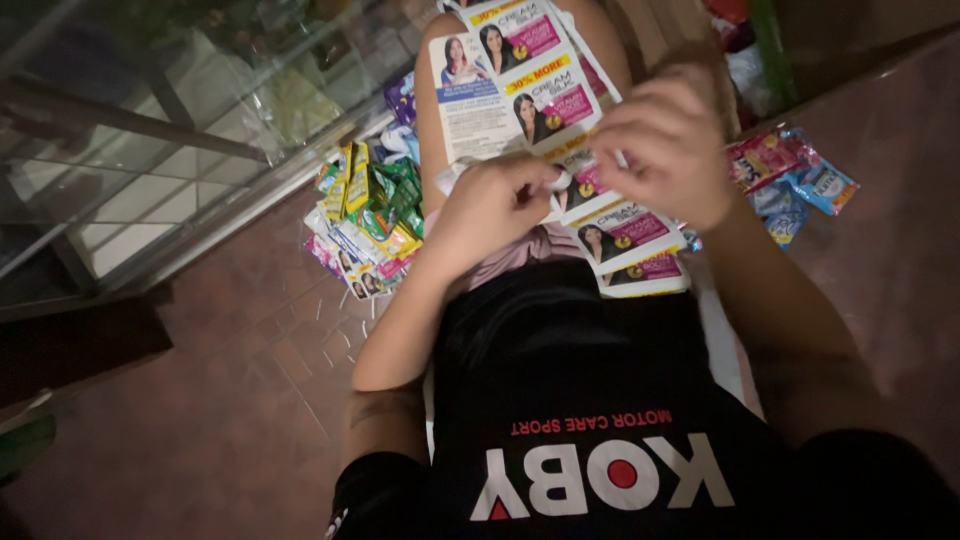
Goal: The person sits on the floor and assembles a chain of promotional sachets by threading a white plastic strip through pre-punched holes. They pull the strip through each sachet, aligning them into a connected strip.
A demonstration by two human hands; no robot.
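Sachet strip (545, 100), gripped between left hand (490, 205), right hand (665, 140)

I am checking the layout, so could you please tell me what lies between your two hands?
In the head view, the white-and-pink sachet strip runs between the left hand and right hand.

dim, warm light | dark corners | hands blurred | grainy

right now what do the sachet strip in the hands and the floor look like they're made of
Sachet strip: thin glossy plastic film, probably; it bends over the lap and catches light, pinched by the left hand and right hand. Floor: reddish-brown tiles with pale grout lines, likely ceramic or clay, dull finish.
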